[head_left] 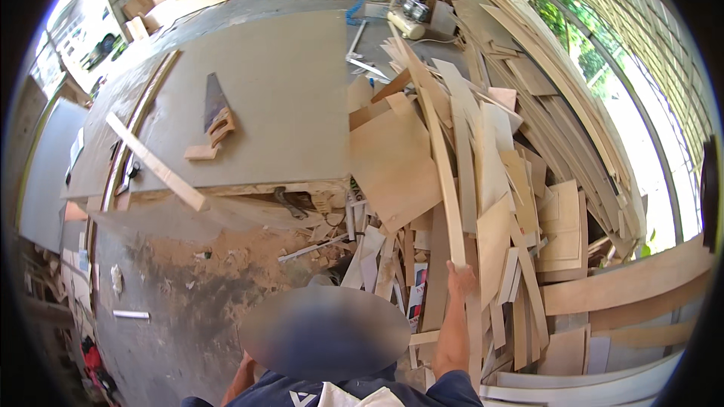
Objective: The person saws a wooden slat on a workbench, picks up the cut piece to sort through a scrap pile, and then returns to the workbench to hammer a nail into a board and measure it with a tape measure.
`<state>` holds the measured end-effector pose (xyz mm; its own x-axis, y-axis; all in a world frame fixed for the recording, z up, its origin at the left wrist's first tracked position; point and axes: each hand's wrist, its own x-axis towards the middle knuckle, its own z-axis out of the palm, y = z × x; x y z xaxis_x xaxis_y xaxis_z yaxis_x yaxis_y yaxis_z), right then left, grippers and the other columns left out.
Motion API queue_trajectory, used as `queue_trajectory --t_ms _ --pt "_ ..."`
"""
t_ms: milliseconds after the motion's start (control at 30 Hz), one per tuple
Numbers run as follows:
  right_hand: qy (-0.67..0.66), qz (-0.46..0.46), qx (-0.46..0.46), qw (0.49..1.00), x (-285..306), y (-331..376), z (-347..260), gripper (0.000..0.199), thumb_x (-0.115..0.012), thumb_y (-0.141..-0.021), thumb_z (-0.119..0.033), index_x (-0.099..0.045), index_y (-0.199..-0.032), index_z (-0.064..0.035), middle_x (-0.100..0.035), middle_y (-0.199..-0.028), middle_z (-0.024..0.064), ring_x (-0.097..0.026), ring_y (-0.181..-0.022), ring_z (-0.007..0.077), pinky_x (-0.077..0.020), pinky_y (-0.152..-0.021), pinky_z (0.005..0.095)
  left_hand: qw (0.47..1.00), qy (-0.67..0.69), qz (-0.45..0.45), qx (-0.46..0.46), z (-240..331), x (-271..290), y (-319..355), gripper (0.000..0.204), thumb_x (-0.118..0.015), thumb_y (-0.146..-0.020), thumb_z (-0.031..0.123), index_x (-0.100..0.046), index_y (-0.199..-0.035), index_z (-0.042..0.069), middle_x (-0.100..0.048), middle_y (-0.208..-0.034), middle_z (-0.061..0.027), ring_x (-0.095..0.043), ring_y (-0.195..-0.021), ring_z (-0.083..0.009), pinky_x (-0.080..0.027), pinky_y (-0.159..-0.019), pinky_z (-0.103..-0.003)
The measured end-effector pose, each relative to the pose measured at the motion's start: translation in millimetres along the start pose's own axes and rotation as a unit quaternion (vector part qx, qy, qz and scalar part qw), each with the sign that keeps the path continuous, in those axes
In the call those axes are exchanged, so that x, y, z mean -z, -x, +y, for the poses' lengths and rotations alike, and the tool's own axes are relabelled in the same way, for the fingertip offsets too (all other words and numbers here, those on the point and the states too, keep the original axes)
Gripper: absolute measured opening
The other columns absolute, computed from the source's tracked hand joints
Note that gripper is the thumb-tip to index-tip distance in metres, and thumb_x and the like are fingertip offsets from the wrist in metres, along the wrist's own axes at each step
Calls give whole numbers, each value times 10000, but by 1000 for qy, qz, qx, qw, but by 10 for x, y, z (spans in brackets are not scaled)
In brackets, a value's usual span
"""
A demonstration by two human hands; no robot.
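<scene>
Largest is the heap of wood offcuts (494, 234), at 2 o'clock from the person's head. The tabletop (294, 83) lies at 11 o'clock. A long wood strip (447, 188) runs over the heap at 1 o'clock, its far end pointing between 11 and 12. A pale batten (156, 162) overhangs the tabletop's near edge, between 10 and 11 o'clock. A handsaw (217, 109) lies at 11. The right hand's (461, 280) fingers grip the strip's near end; the left hand is hidden, its fingers' state impossible to tell. Smallest, a wood block (200, 152) lies against the saw handle's 7 o'clock side.
</scene>
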<state>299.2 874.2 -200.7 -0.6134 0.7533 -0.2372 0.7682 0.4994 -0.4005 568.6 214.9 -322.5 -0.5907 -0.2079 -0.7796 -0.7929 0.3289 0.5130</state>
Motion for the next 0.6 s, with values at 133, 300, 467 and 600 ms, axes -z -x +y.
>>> queue_trajectory --t_ms 133,300,467,600 --pt "165 188 -25 968 -35 -195 518 624 -638 -902 -471 -529 -1282 12 -509 -1371 202 -507 -1231 371 -421 -1019 501 993 84 77 -21 405 13 -32 303 -701 -847 207 -712 -1034 -31 -716 -817 -123 -692 -700 -193 -543 -584 -331" --pt "36 151 6 988 -47 -130 542 510 -629 -921 -362 -547 -1254 15 -521 -1326 202 -508 -1200 391 -458 -976 483 969 194 154 -5 370 291 -130 303 -682 -839 201 -707 -1022 -39 -712 -837 -131 -693 -717 -195 -542 -616 -322" --pt "7 63 97 993 -696 416 432 357 -612 -892 -301 -674 -1022 26 -649 -1048 233 -612 -976 397 -489 -886 482 955 248 160 -6 763 448 -295 251 -642 -920 183 -647 -1073 -16 -687 -856 -109 -674 -692 -207 -531 -576 -318" --pt "-52 -64 250 965 -1386 1394 -487 283 -666 -859 -287 -710 -902 -12 -701 -880 187 -674 -848 346 -524 -772 436 931 319 169 -54 847 715 -420 267 -653 -913 186 -651 -1084 -19 -691 -857 -106 -677 -709 -195 -541 -602 -328"
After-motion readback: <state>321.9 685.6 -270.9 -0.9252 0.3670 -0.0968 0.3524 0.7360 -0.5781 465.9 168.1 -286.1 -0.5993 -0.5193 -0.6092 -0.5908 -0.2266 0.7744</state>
